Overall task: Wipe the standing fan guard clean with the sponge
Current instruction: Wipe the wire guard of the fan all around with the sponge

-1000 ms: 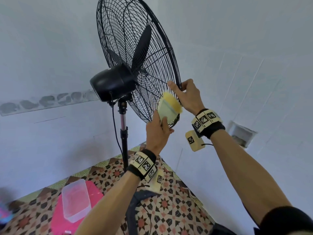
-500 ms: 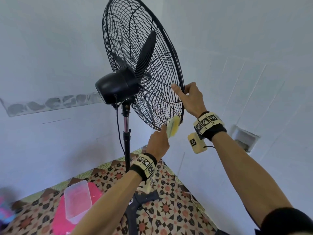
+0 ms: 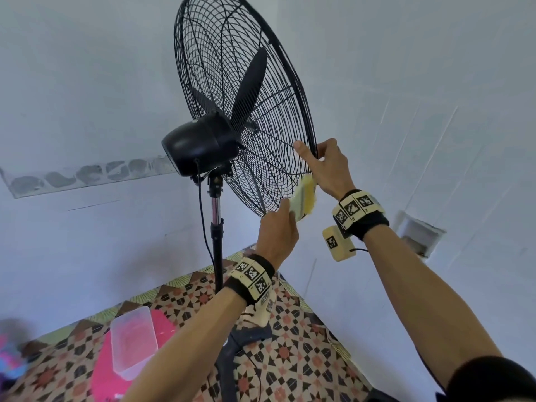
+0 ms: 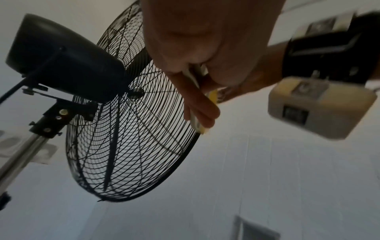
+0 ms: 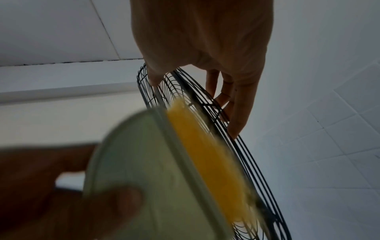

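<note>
A black wire fan guard (image 3: 232, 91) stands on a pole, seen from behind with the motor housing (image 3: 200, 143) facing me. My left hand (image 3: 278, 233) grips a yellow sponge (image 3: 304, 198) with a pale backing and holds it against the guard's lower right rim. In the right wrist view the sponge (image 5: 207, 155) lies blurred along the wires. My right hand (image 3: 324, 163) holds the guard's rim just above the sponge, thumb on the rear wires and fingers (image 5: 236, 113) curled over the front. In the left wrist view the sponge (image 4: 205, 113) peeks out between my fingers by the guard (image 4: 131, 146).
The fan pole (image 3: 216, 227) runs down to a dark base (image 3: 232, 361) on a patterned tiled floor (image 3: 295, 352). A clear plastic tub (image 3: 133, 340) sits on a pink thing at the lower left. White walls close in behind and to the right, with a recessed box (image 3: 420, 236).
My left hand carried the sponge down to the guard's bottom rim, then back up along the right edge. My right hand kept its hold on the rim.
</note>
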A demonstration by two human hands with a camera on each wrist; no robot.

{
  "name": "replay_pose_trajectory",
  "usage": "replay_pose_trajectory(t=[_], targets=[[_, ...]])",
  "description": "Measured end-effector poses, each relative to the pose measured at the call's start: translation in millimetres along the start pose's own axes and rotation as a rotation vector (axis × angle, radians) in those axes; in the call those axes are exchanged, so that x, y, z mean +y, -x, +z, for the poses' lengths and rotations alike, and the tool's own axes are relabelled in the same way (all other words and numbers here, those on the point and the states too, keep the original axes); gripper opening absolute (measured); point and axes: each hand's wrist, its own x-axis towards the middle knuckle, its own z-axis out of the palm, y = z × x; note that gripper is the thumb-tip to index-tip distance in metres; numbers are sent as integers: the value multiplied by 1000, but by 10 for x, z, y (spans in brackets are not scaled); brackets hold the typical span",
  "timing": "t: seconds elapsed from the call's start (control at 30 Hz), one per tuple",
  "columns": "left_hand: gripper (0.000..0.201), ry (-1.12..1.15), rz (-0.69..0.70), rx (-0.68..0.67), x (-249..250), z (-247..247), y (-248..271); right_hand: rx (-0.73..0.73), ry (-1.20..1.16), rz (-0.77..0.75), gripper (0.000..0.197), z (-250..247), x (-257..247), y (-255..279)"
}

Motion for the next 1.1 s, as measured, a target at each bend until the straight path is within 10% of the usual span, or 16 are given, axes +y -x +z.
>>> replay_pose_trajectory(t=[0.23, 0.43, 0.6, 0.77, 1.1], targets=[[20, -124, -138, -203, -60, 22, -42, 2, 15, -19, 80, 11, 0, -12], [24, -48, -19, -31, 102, -42, -95, 4, 2, -5, 80, 8, 25, -45], [20, -152, -152, -271, -150, 17, -3, -8, 6, -30, 78, -10, 32, -30], [13, 40, -12, -76, -242, -157, -96, 32, -12, -28, 76, 14, 88, -42], [34, 845, -177, -90, -306, -865, -303, 122, -37, -12, 71, 133, 91, -9]])
